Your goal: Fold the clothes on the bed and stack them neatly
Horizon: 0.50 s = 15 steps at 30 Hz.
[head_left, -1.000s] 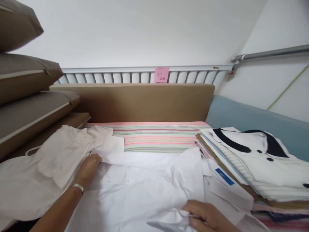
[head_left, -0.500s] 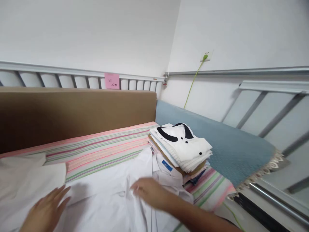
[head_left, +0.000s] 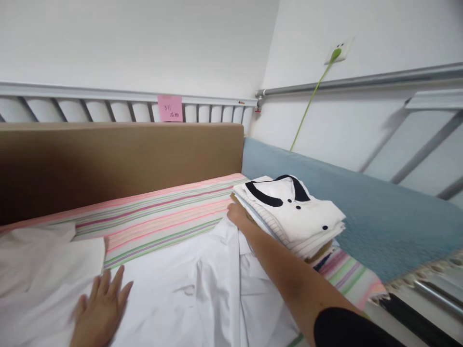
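A white shirt (head_left: pixel 170 279) lies spread over the striped sheet in front of me, with creases running down its right part. My left hand (head_left: pixel 101 303) rests palm down on its left side, fingers spread, holding nothing. At the shirt's far corner, my right hand (head_left: pixel 238 215) has its fingers curled in on the white cloth; the fingertips are partly hidden. Just right of that hand stands a stack of folded clothes, topped by a white shirt with a black collar (head_left: pixel 300 212). My right forearm crosses over the spread shirt's collar area and hides it.
Striped sheet (head_left: pixel 159 212) covers the bed. A brown padded board (head_left: pixel 123 164) runs along the back, a blue padded cover (head_left: pixel 376 217) along the right. Behind are white rails with a pink note (head_left: pixel 170 108). A green cord (head_left: pixel 307 108) hangs from a wall socket.
My right hand has moved away from me, from the middle of the shirt to its far corner by the stack. My left hand has shifted slightly right, fingers more spread. The view has turned slightly.
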Each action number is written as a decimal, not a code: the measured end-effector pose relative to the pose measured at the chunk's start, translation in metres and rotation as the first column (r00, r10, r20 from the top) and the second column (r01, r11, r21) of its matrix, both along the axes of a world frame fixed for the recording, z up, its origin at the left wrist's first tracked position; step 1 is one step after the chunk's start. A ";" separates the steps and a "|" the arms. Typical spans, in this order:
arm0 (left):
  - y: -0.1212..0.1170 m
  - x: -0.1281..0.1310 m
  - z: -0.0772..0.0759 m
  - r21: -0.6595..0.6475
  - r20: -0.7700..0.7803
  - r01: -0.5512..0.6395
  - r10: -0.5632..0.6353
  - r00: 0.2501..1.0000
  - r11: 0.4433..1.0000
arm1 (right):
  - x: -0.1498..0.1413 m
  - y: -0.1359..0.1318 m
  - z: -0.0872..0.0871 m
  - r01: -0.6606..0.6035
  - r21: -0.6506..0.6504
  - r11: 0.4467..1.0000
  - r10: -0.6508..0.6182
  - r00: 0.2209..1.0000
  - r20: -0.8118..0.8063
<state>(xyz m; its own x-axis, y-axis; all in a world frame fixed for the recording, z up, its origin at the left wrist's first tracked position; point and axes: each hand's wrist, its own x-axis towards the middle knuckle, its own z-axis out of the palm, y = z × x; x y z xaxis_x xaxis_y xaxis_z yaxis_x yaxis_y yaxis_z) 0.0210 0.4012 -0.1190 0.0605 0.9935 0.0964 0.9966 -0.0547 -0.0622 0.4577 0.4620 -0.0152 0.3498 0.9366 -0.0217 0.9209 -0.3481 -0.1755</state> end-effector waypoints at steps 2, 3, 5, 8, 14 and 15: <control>0.000 0.002 -0.001 0.001 0.010 -0.013 0.013 1.000 1.000 | 0.000 -0.005 -0.008 -0.012 0.014 1.000 0.011 0.997 0.073; 0.000 0.002 -0.001 -0.005 0.018 -0.016 0.016 1.000 1.000 | 0.000 -0.008 -0.012 -0.015 0.020 1.000 0.013 0.994 0.112; 0.001 0.002 -0.001 -0.012 0.026 -0.022 0.023 0.999 1.000 | 0.000 -0.016 -0.021 -0.025 0.029 0.999 0.019 0.984 0.179; 0.000 0.004 0.000 0.015 0.032 -0.039 0.038 0.999 0.999 | -0.001 -0.023 -0.033 -0.024 0.031 0.999 0.016 0.969 0.248; -0.006 0.014 0.009 0.033 0.043 -0.054 0.052 0.998 0.998 | -0.008 -0.026 -0.030 -0.019 0.021 1.000 0.012 0.950 0.312; -0.007 0.015 0.011 0.030 0.048 -0.055 0.054 0.997 0.998 | -0.011 -0.028 -0.026 -0.028 0.027 0.999 0.018 0.947 0.320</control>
